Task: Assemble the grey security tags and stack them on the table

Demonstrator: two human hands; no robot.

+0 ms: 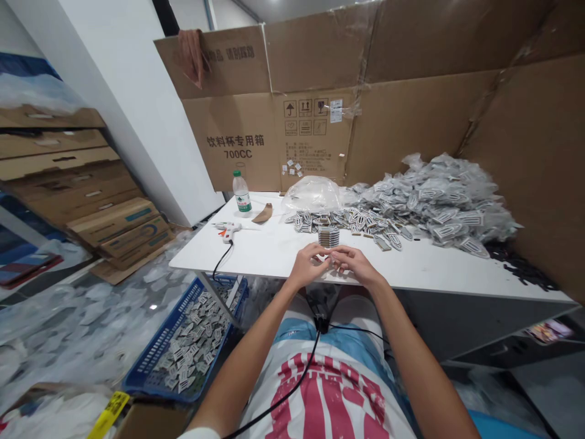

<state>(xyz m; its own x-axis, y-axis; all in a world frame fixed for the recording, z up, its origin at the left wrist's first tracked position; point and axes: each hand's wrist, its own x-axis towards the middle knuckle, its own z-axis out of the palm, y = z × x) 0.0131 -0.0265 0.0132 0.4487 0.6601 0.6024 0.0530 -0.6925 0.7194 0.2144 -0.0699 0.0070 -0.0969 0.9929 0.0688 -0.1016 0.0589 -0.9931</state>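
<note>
My left hand [307, 264] and my right hand [353, 262] meet at the near edge of the white table [269, 250]. Their fingertips pinch together on a small pale piece [329, 258] that is too small to name. Just beyond the fingers stands a short stack of striped clips [329, 236]. Behind it, loose clips [347, 221] spread over the table, and a big heap of clips in clear wrappers [439, 198] fills the right side.
A glue gun [227, 230] with its black cord lies at the table's left end, near a water bottle [242, 194] and a clear plastic bag [311, 194]. A blue basket of clips [192, 341] sits on the floor at left. Cardboard walls [365, 122] enclose the back and right.
</note>
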